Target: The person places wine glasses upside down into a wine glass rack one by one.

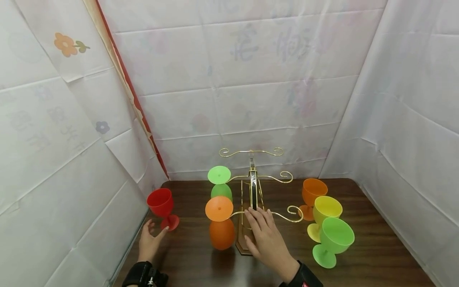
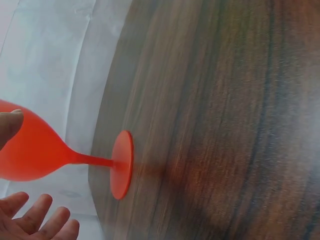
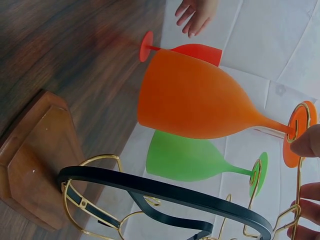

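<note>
A red plastic goblet stands upright at the table's left edge. My left hand is beside it, thumb and fingers spread around the near side of its bowl and stem; the left wrist view shows a gap between the fingertips and the cup. My right hand rests with extended fingers on the lowest gold wire arm of a goblet rack, near its centre post. An orange goblet hangs upside down by its foot on that arm's left side. Behind it, a green goblet hangs likewise.
On the right of the brown table stand an orange goblet, a yellow goblet and a light green goblet, all upright. The rack has a wooden base and curled hooks on its right side. White sheeting encloses the table.
</note>
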`<state>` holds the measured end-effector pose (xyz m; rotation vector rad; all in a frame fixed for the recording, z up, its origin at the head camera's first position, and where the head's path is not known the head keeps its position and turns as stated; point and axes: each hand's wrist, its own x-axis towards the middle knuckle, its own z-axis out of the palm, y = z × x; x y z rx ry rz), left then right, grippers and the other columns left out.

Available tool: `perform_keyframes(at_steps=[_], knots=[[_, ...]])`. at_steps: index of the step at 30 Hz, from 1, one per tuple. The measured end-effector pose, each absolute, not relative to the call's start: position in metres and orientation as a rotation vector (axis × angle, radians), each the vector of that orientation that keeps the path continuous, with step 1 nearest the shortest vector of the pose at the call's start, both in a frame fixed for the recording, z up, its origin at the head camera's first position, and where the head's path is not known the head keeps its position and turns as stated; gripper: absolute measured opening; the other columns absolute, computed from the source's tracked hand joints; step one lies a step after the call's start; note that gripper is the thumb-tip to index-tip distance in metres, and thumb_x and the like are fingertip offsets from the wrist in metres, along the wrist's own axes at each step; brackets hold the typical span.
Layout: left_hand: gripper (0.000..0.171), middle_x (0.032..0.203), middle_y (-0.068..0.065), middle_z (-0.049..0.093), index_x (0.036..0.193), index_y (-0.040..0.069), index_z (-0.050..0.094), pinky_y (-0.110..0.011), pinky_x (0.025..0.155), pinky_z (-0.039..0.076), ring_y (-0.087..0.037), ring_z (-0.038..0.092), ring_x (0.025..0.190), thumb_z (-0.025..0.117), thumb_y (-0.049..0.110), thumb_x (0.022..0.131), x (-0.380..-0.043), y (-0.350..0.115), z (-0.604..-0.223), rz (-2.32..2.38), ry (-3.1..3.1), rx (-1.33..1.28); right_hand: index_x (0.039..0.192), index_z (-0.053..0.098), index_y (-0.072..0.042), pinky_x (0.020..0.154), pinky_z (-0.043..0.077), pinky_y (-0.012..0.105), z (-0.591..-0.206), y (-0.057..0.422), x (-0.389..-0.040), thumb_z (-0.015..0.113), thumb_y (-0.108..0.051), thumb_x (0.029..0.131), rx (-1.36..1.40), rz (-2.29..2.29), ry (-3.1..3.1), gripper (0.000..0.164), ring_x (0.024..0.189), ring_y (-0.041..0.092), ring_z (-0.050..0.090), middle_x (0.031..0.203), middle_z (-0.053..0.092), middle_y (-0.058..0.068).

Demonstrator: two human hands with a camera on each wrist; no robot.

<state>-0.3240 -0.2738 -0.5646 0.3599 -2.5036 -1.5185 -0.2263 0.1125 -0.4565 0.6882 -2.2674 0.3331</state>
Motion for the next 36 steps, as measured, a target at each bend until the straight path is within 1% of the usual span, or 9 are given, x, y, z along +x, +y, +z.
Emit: perform_keyframes(at_steps=[2, 5, 9, 11, 13, 18, 23, 31, 36], knots=[[0.093, 0.143, -0.034, 0.026, 0.146, -0.008, 0.010, -0.058, 0.104, 0.028, -0.048, 0.027, 0.129, 0.069, 0.029, 0.086, -0.327, -0.276, -0.565, -1.531, -2.507, 0.364, 0.131, 0.050, -0.002, 0.095, 0.039, 0.059, -0.457, 0.112, -0.226, 0.075, -0.021, 0.072, 0.689, 0.333, -2.272, 0.066, 0.118, 0.037, 0.048, 0.127, 0.053, 0.015], [0.097, 0.144, -0.037, 0.021, 0.147, -0.008, 0.004, -0.059, 0.104, 0.025, -0.050, 0.025, 0.129, 0.070, 0.026, 0.085, -0.333, -0.279, -0.562, -1.544, -2.478, 0.343, 0.131, 0.050, -0.002, 0.095, 0.039, 0.059, -0.457, 0.112, -0.226, 0.074, -0.021, 0.072, 0.691, 0.332, -2.275, 0.067, 0.118, 0.037, 0.048, 0.127, 0.053, 0.015], [0.101, 0.145, -0.037, 0.019, 0.147, -0.007, 0.001, -0.060, 0.104, 0.025, -0.051, 0.025, 0.128, 0.072, 0.025, 0.084, -0.342, -0.281, -0.559, -1.530, -2.444, 0.336, 0.131, 0.050, -0.001, 0.094, 0.040, 0.059, -0.457, 0.112, -0.227, 0.074, -0.020, 0.071, 0.692, 0.320, -2.273, 0.067, 0.118, 0.037, 0.048, 0.127, 0.053, 0.015], [0.103, 0.145, -0.036, 0.019, 0.147, -0.007, 0.000, -0.060, 0.104, 0.025, -0.051, 0.025, 0.128, 0.073, 0.028, 0.083, -0.347, -0.282, -0.558, -1.520, -2.449, 0.349, 0.130, 0.051, -0.001, 0.093, 0.040, 0.059, -0.457, 0.112, -0.227, 0.075, -0.020, 0.071, 0.689, 0.314, -2.267, 0.067, 0.117, 0.037, 0.048, 0.127, 0.053, 0.015], [0.104, 0.145, -0.036, 0.020, 0.147, -0.007, 0.001, -0.061, 0.104, 0.025, -0.051, 0.026, 0.129, 0.074, 0.028, 0.081, -0.353, -0.282, -0.558, -1.509, -2.448, 0.353, 0.129, 0.051, -0.001, 0.093, 0.041, 0.059, -0.458, 0.112, -0.227, 0.076, -0.020, 0.070, 0.686, 0.312, -2.259, 0.067, 0.117, 0.037, 0.048, 0.126, 0.053, 0.015], [0.098, 0.143, -0.032, 0.027, 0.147, -0.005, 0.012, -0.059, 0.105, 0.026, -0.047, 0.029, 0.130, 0.077, 0.019, 0.078, -0.364, -0.281, -0.559, -1.515, -2.375, 0.287, 0.129, 0.052, -0.001, 0.093, 0.040, 0.059, -0.458, 0.112, -0.227, 0.076, -0.021, 0.070, 0.691, 0.321, -2.248, 0.066, 0.116, 0.037, 0.049, 0.125, 0.054, 0.014], [0.094, 0.142, -0.028, 0.032, 0.146, -0.003, 0.019, -0.059, 0.104, 0.028, -0.043, 0.033, 0.128, 0.079, 0.014, 0.076, -0.373, -0.276, -0.562, -1.533, -2.314, 0.261, 0.130, 0.052, -0.001, 0.093, 0.040, 0.059, -0.459, 0.111, -0.227, 0.077, -0.019, 0.069, 0.693, 0.325, -2.244, 0.068, 0.116, 0.035, 0.049, 0.126, 0.054, 0.014], [0.092, 0.141, -0.021, 0.037, 0.147, 0.006, 0.022, -0.059, 0.103, 0.030, -0.037, 0.036, 0.126, 0.079, 0.007, 0.074, -0.387, -0.271, -0.562, -1.559, -2.245, 0.226, 0.131, 0.051, -0.002, 0.095, 0.039, 0.058, -0.461, 0.111, -0.228, 0.073, -0.020, 0.072, 0.685, 0.339, -2.259, 0.066, 0.119, 0.034, 0.047, 0.127, 0.053, 0.014], [0.092, 0.141, -0.022, 0.036, 0.146, 0.005, 0.020, -0.058, 0.103, 0.031, -0.038, 0.036, 0.126, 0.078, 0.006, 0.074, -0.390, -0.266, -0.560, -1.573, -2.218, 0.238, 0.130, 0.051, -0.001, 0.093, 0.040, 0.059, -0.461, 0.112, -0.229, 0.074, -0.019, 0.070, 0.682, 0.340, -2.246, 0.067, 0.117, 0.035, 0.048, 0.126, 0.053, 0.014]])
